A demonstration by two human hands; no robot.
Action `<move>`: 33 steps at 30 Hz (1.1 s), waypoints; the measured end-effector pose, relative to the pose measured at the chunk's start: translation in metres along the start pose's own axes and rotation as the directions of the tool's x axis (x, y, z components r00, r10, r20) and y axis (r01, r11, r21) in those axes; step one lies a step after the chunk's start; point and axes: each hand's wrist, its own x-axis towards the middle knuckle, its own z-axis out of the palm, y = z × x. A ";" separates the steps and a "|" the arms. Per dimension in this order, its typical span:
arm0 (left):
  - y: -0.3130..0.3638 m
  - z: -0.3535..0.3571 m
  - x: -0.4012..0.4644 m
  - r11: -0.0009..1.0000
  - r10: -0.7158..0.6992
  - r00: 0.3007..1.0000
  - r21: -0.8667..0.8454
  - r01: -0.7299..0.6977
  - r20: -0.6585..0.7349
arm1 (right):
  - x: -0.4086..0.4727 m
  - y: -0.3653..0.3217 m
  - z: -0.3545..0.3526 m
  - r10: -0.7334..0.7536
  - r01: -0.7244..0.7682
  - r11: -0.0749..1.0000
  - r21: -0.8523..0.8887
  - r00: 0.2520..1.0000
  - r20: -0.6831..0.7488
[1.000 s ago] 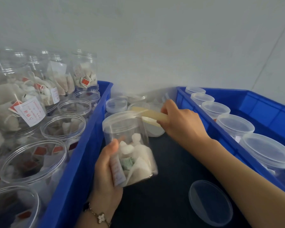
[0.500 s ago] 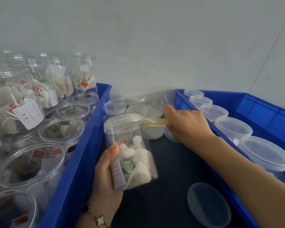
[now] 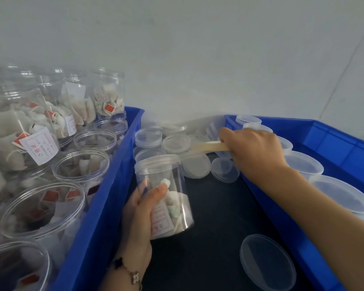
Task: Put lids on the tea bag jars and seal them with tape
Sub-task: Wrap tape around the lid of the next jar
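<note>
Item: clear lidded jar (image 3: 163, 196) of tea bags, long axis near upright with its lid end tipped slightly away and left, gripped round the lower wall by the left hand (image 3: 141, 208) over the dark surface (image 3: 214, 206) just right of the left blue crate (image 3: 105, 198). A tan tape strip (image 3: 209, 147) runs roughly level from the jar's lid rim rightward to the right hand (image 3: 252, 150), which pinches its far end. Around the jar: open tea bag jars (image 3: 40, 206) in the crate to its left, lidded jars and loose lids (image 3: 195, 166) crowded behind it under the tape, a single lid (image 3: 267, 261) near right, capped containers (image 3: 303, 164) in the right blue crate (image 3: 334, 148).
</note>
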 end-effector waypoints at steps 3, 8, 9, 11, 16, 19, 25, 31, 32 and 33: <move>-0.002 -0.001 0.002 0.998 0.039 0.996 0.045 -0.036 -0.085 | 0.002 0.001 -0.025 -0.022 0.030 0.998 0.055 0.990 -0.141; 0.001 -0.002 -0.001 0.997 0.077 0.994 0.013 -0.076 -0.081 | 0.002 0.001 -0.032 -0.087 0.093 0.995 0.031 0.983 -0.161; 0.002 -0.001 -0.002 0.997 0.077 0.995 -0.002 -0.077 -0.062 | 0.003 0.000 -0.030 -0.070 0.068 0.997 -0.040 0.996 -0.056; 0.002 0.001 -0.004 0.996 0.082 0.996 -0.020 -0.083 -0.018 | 0.000 0.006 -0.007 -0.063 0.065 0.991 -0.115 0.998 0.023; 0.006 0.004 -0.007 0.995 0.098 0.987 -0.045 -0.093 0.125 | -0.003 0.004 0.012 -0.024 0.026 0.999 -0.023 0.995 0.096; 0.008 0.003 -0.007 0.992 0.113 0.974 -0.084 -0.098 0.198 | -0.002 -0.003 0.017 -0.015 0.013 1.000 0.024 0.992 0.122; 0.010 0.004 -0.008 0.988 0.057 0.955 -0.153 -0.012 0.292 | -0.003 -0.024 0.022 -0.017 -0.016 0.987 0.161 0.980 0.200; 0.008 0.004 -0.007 0.963 -0.067 0.915 -0.213 0.163 0.398 | -0.008 -0.037 0.021 -0.033 -0.008 0.981 0.193 0.977 0.209; 0.007 0.004 -0.007 0.956 -0.081 0.909 -0.226 0.187 0.409 | -0.009 -0.040 0.021 -0.035 -0.010 0.979 0.202 0.976 0.215; 0.007 0.004 -0.007 0.949 -0.097 0.905 -0.235 0.210 0.414 | -0.009 -0.042 0.020 -0.031 -0.016 0.978 0.207 0.975 0.218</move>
